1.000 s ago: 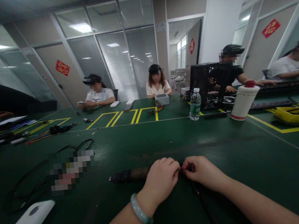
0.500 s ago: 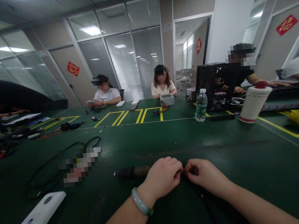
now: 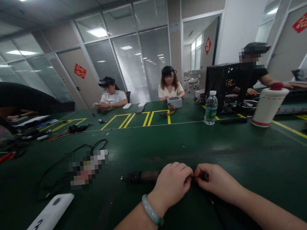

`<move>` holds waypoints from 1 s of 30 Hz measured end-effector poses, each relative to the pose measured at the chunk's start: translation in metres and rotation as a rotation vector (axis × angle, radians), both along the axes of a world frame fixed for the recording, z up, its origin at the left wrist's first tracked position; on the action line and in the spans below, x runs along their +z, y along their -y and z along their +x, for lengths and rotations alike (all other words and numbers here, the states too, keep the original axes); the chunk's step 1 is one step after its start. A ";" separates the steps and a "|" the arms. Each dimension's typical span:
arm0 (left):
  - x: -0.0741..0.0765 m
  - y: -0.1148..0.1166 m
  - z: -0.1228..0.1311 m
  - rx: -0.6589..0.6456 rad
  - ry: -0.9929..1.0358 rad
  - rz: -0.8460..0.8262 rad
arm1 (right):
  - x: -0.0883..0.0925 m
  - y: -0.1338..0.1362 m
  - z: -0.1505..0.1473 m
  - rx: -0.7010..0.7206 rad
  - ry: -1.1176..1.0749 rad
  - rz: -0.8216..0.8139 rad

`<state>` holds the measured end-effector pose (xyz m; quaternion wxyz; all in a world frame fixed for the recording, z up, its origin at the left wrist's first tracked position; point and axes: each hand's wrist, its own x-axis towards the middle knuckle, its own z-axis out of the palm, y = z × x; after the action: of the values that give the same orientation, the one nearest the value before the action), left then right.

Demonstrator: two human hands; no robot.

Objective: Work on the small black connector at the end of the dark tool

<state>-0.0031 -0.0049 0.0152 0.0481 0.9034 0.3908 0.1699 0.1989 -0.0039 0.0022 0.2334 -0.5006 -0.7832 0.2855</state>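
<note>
A dark, tube-shaped electric screwdriver (image 3: 141, 177) lies on the green table, its metal tip pointing left. My left hand (image 3: 173, 177), with a pale green bangle at the wrist, covers its rear part, fingers curled and thumb and forefinger pinched together. Close against it, my right hand (image 3: 214, 177) also pinches with thumb and forefinger. Whatever sits between the two pairs of fingertips is too small and dark to name. A black cord (image 3: 212, 203) runs from below my hands toward the front edge.
Left stand a white device marked 3 (image 3: 41, 225) and a blurred-out item (image 3: 87, 171) with a black cable. Beyond my hands are a water bottle (image 3: 210, 110), a white cup (image 3: 269, 105) and a black computer case (image 3: 222, 87). Several people sit around the table.
The whole view has shifted slightly, so the scene sits a little further right. My hands stay together at the same spot, still pinching.
</note>
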 end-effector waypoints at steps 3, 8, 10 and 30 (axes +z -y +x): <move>-0.001 0.001 0.001 0.037 -0.012 -0.006 | 0.003 0.000 0.001 0.009 0.010 -0.005; -0.005 0.001 0.002 0.078 0.017 -0.009 | 0.003 0.000 0.002 0.015 0.016 -0.007; -0.006 0.002 0.003 0.061 0.032 -0.005 | 0.002 0.000 0.002 0.018 0.014 -0.001; 0.000 0.001 0.000 0.052 0.072 -0.084 | 0.002 0.000 0.003 0.018 -0.017 0.007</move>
<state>-0.0027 -0.0058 0.0148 0.0955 0.8833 0.4192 0.1869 0.2017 -0.0034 0.0039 0.2392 -0.4902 -0.7867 0.2890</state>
